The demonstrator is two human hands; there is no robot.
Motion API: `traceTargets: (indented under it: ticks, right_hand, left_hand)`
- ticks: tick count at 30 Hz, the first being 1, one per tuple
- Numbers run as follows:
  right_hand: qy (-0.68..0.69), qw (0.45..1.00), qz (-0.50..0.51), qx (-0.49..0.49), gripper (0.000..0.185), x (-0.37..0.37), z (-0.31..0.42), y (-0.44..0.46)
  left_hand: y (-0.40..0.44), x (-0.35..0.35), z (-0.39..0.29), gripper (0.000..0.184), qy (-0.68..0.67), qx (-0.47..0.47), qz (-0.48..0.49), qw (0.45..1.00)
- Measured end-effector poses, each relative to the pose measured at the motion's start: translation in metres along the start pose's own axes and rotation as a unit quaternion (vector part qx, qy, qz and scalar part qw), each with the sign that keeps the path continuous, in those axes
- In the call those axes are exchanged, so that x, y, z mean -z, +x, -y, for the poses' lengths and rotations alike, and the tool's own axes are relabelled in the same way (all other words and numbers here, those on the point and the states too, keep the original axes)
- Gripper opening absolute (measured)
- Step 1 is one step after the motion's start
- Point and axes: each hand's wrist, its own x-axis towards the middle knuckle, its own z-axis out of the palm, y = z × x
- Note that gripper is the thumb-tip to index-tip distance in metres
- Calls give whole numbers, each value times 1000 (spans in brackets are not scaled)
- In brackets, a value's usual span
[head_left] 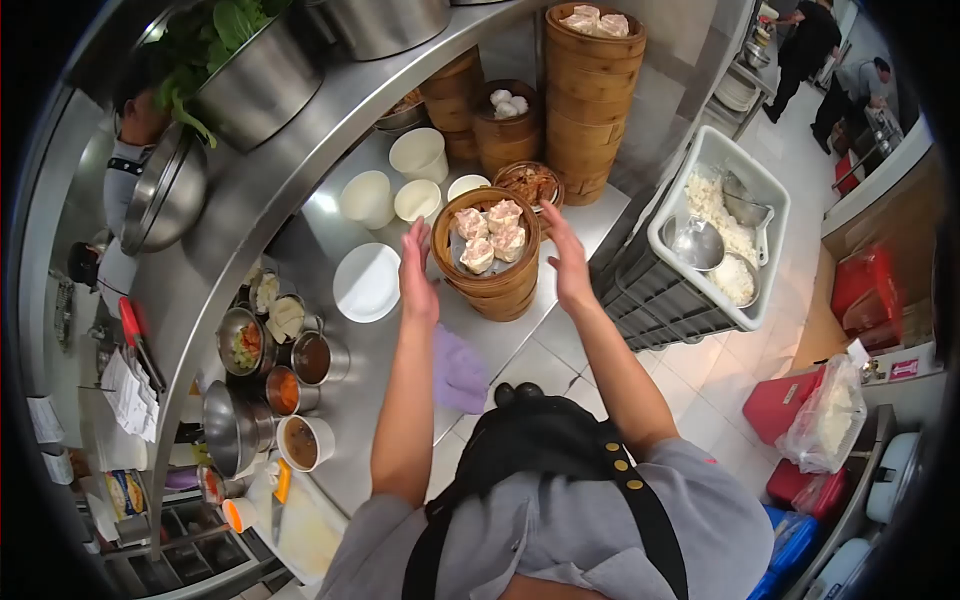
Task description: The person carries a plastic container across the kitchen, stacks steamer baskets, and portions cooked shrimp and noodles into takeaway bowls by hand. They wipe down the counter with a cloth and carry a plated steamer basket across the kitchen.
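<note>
A short stack of round bamboo steamers (503, 300) stands at the front of the steel counter, with several pleated siu mai dumplings (478, 248) in the top one. My left hand (418, 272) is upright along the left side of this stack, fingers stretched out. On the opposite side my right hand (567, 258) is likewise open, its fingertips close to the rim. Neither hand grips anything; whether the fingers brush the bamboo I cannot tell. Behind the stack sits a small steamer of reddish-brown food (528, 182). A white plate (367, 283) lies left of my left hand.
Tall steamer stacks (590, 110) rise at the back. White cups (367, 199) stand beyond the plate. A purple cloth (458, 372) hangs near the counter edge. At right is a crate of rice (660, 235) with metal scoops. Sauce containers (305, 442) and a cutting board (305, 530) are at left.
</note>
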Motion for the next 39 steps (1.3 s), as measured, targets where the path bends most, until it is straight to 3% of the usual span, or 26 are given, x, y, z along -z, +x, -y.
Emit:
traceTargets:
  ticks: [1, 4, 8, 15, 16, 18, 20, 21, 22, 24, 27, 32, 35, 38, 39]
  right_hand:
    - [-9, 999, 21, 40, 54, -9, 4, 5]
    - [90, 995, 29, -13, 56, -31, 11, 9]
    - [121, 992, 44, -7, 57, -36, 5, 16]
    - [18, 978, 156, -138, 62, 4, -1, 16]
    - [21, 978, 180, -105, 63, 8, -8, 20]
    - [12, 969, 207, -137, 61, 17, -1, 24]
    - [8, 967, 202, -154, 57, 46, -6, 39]
    - [31, 969, 188, -159, 55, 68, -10, 52]
    - [54, 968, 176, -169, 53, 94, -15, 62]
    - [63, 970, 143, -186, 49, 142, -23, 83]
    - [32, 964, 85, -251, 41, 180, -24, 115]
    - [39, 933, 136, -332, 51, 162, -54, 151]
    - [20, 931, 134, -338, 53, 140, -82, 149]
    - [-16, 932, 154, -328, 47, 132, -78, 129]
    - [-37, 932, 177, -315, 46, 127, -71, 121]
  left_hand:
    - [6, -4, 0, 67, -8, -22, 32, 999]
    - [8, -15, 5, 65, -100, 57, 43, 992]
    - [12, -13, 12, 65, -116, 36, 47, 991]
    - [1, -13, 11, 66, -140, 47, 12, 989]
    - [0, -13, 12, 66, -142, 40, -2, 989]
    - [-8, -13, 17, 65, -148, 27, -31, 988]
    - [-19, -3, 45, 63, -140, -12, -110, 984]
    - [-32, 1, 61, 63, -123, 52, -252, 959]
    - [-48, -5, 76, 57, -73, 46, -366, 926]
    - [-89, 7, 128, 44, 31, 90, -449, 889]
    - [-145, -23, 173, 32, 53, 55, -468, 880]
    - [-161, -89, 170, 25, 25, 59, -449, 891]
    - [-148, -111, 166, 22, 87, 182, -239, 950]
    - [-132, -122, 178, 24, 82, 165, -272, 944]
    - [-128, -115, 175, 27, 54, 169, -346, 921]
